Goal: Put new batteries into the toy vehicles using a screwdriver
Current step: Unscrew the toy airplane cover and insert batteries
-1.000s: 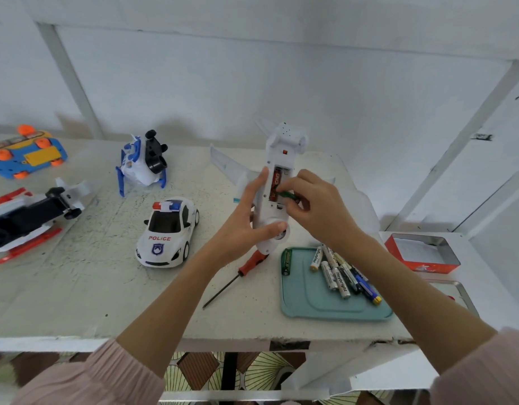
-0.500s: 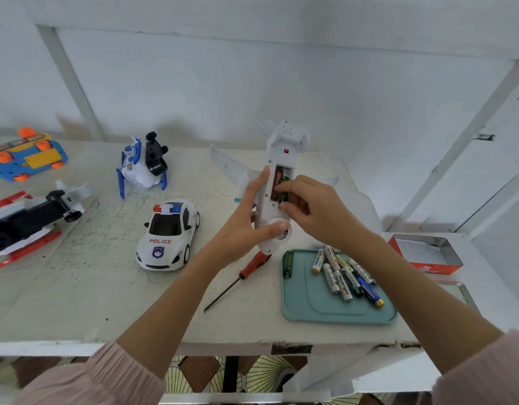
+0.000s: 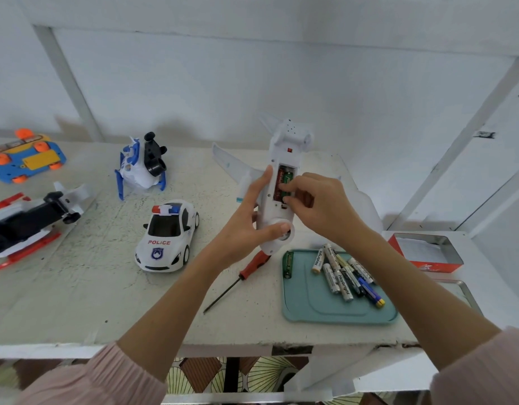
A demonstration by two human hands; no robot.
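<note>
Now we hold the toy plane [image 3: 277, 206] belly-up above the table [image 3: 91, 287], near its front edge.
Our left hand [image 3: 249, 226] wraps its body; right hand [image 3: 319, 206] fingertips press a battery [image 3: 286, 182] into the open compartment; screwdriver [image 3: 238, 280] beneath.

"POLICE" on white toy car [image 3: 167, 238] bonnet, "Heybright" on tray batteries [image 3: 342, 279]

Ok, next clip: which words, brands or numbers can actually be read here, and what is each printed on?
"POLICE": on the hood of the white police car.
"Heybright": on two white batteries on the green tray.
Print on the other tray batteries: too small to read.
Batteries in the toy plane: print blurred.
Red tin: mark on its side unreadable.
</note>
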